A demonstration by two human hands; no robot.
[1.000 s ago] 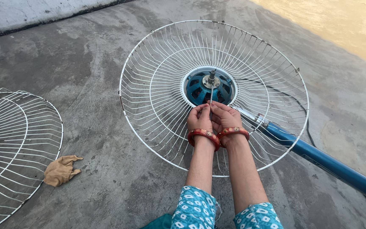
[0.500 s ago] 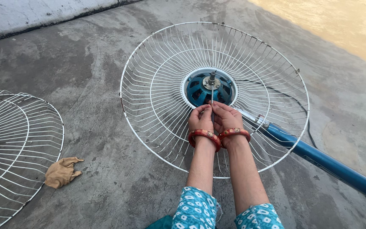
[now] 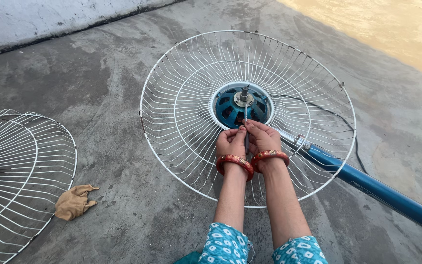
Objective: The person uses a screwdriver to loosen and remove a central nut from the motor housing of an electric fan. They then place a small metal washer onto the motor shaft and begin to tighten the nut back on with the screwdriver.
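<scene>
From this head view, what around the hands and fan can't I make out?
- Tool tip: head view, too small, hidden between the left hand and right hand.
- Blue pole: cut off by right edge.
- Second guard: cut off by left edge.
- Motor screws: too small.

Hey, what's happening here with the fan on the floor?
A person sits over a fan's rear grille lying on concrete. Both hands, left and right, pinch a thin screwdriver together, its tip at the blue motor hub below the shaft. The blue pole runs off to the right. A second grille and a tan rag lie apart on the left.
</scene>
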